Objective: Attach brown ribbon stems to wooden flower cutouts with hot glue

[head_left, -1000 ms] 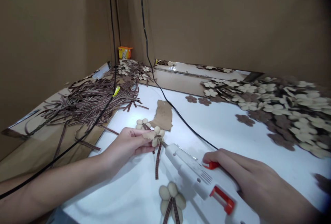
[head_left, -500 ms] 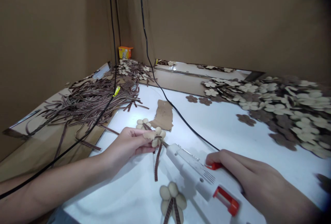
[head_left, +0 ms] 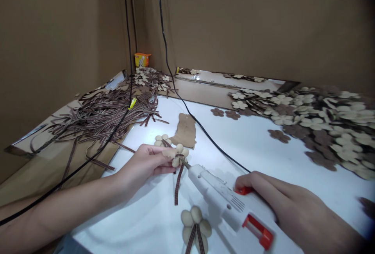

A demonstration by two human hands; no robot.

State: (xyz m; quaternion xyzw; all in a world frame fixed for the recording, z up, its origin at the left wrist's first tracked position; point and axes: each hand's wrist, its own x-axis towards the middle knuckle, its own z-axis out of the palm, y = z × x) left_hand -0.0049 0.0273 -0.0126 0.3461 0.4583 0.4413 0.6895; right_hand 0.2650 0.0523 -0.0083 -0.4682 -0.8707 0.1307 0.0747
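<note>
Between the fingertips of my left hand [head_left: 150,160] is a cream flower [head_left: 180,153] with a plaid ribbon [head_left: 177,189] hanging down from it. My right hand [head_left: 281,199] is wrapped round a white hot glue gun [head_left: 222,193] with red parts, one finger at its red trigger. The gun's metal nozzle points at the middle of the held flower and is at or very close to it. A second cream flower with ribbon [head_left: 196,222] lies on the white board below the gun. Another cream flower [head_left: 161,140] lies just beyond my left fingertips.
A heap of plaid ribbons [head_left: 102,113] lies to the left. Cream and brown flower cutouts [head_left: 316,121] pile up at the right. A torn cardboard piece [head_left: 186,129] rests on the white board [head_left: 140,222]. Black cables [head_left: 202,127] cross the workspace; an orange-yellow box [head_left: 142,59] stands behind.
The glue gun and my right hand have shifted very slightly. My left hand still holds the flower in the same place.
</note>
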